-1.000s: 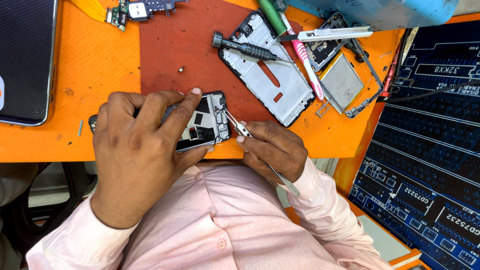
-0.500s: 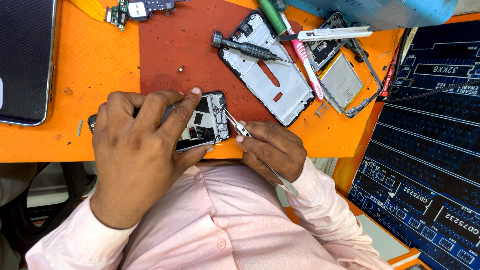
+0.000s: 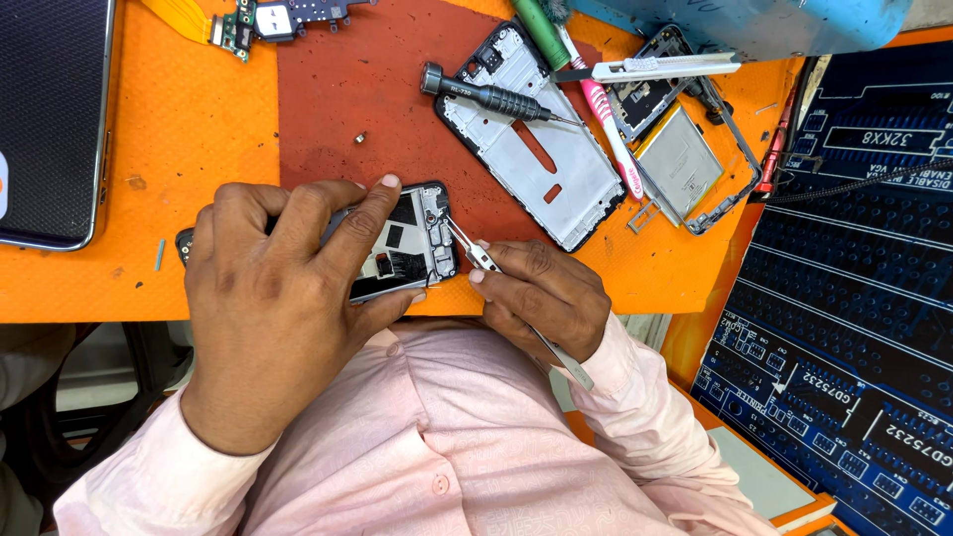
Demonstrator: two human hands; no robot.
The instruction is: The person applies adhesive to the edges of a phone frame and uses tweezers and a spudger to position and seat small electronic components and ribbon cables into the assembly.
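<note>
Opened phone point(image 3: 402, 248): lay at the orange table's point(image 3: 189, 139) near edge.
Left hand point(image 3: 283, 298): fingers wrapped over the phone, clamping it.
Right hand point(image 3: 541, 298): fingers pinched tweezers point(image 3: 475, 253), tips at the phone's corner.
Risk: tweezers could probably slip and scratch the board.

A phone repair workshop, plainly. The orange surface point(image 3: 179, 119) carries a red work mat point(image 3: 347, 89) strewn with a bare phone frame point(image 3: 536, 159), a battery point(image 3: 680, 159), a small circuit board point(image 3: 288, 15), a precision screwdriver point(image 3: 491, 97) and a loose screw point(image 3: 360, 137). An opened phone point(image 3: 407, 243) lies at the surface's edge.
</note>
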